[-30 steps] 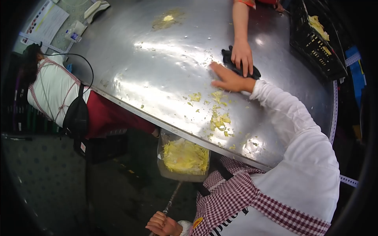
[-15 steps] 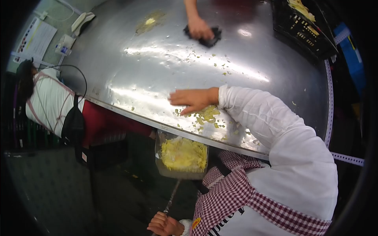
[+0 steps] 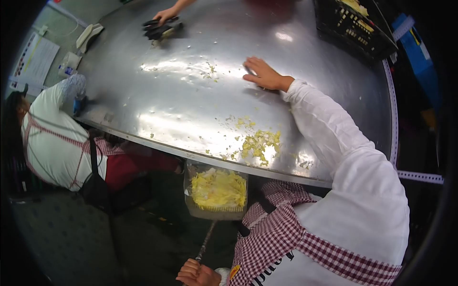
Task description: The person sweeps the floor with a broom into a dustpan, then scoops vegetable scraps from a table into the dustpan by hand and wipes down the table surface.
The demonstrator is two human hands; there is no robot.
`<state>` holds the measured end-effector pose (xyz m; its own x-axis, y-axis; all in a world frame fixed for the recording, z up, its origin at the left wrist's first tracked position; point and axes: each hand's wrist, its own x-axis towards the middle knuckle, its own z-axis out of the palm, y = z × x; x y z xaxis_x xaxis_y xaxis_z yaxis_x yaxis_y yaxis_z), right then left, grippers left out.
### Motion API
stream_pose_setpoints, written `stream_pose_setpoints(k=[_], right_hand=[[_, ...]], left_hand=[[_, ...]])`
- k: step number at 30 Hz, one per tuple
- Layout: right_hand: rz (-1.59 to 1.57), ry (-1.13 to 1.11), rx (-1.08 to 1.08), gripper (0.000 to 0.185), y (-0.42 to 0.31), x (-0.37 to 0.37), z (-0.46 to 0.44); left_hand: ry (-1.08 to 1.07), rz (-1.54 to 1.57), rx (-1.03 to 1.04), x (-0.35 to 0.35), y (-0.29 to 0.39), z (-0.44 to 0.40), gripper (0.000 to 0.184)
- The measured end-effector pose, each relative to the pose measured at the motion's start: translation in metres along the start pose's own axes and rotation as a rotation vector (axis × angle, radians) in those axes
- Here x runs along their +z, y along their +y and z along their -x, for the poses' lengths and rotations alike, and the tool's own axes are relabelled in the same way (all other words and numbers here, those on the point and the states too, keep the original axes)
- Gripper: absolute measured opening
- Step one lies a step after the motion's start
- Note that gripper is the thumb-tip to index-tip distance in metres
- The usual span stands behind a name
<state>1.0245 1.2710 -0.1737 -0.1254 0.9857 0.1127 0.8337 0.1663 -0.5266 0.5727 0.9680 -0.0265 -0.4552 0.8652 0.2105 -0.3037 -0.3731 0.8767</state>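
My left hand (image 3: 198, 273) is wrapped round the thin handle (image 3: 206, 241) of a dustpan (image 3: 215, 214) at the bottom. The pan is held just under the table edge and carries a heap of yellow leaf scraps (image 3: 219, 188). My right hand (image 3: 263, 75), bare and with fingers apart, reaches palm down over the metal table (image 3: 191, 100); whether it touches the surface is hard to tell. Nearer the edge, between that hand and the pan, lies a pile of small yellow-green leaf scraps (image 3: 260, 144).
Across the table, another person's hand (image 3: 166, 15) holds a black bundle (image 3: 162, 29), apparently gloves. More scraps (image 3: 208, 71) lie mid-table. A black crate (image 3: 355, 31) stands at the upper right. A second person (image 3: 59, 138) in an apron bends at the left edge.
My right hand has moved from the scraps near the edge to farther across the table. The other person's hand and black bundle moved left. The person at left now reaches onto the table.
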Motion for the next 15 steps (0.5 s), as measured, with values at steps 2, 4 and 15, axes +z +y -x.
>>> stream_pose_setpoints(k=[2, 4, 15], right_hand=[[-0.246, -0.169, -0.089, 0.065, -0.007, 0.015, 0.021], [-0.125, -0.191, -0.332, 0.069, -0.025, 0.036, 0.067], [0.309, 0.410, 0.806, 0.056, 0.125, -0.055, 0.284]], left_hand=[[-0.034, -0.016, 0.003, 0.007, 0.002, -0.007, 0.042], [-0.040, -0.059, -0.016, 0.024, 0.007, -0.014, 0.042], [-0.152, 0.023, -0.078, 0.007, 0.009, -0.003, 0.043]])
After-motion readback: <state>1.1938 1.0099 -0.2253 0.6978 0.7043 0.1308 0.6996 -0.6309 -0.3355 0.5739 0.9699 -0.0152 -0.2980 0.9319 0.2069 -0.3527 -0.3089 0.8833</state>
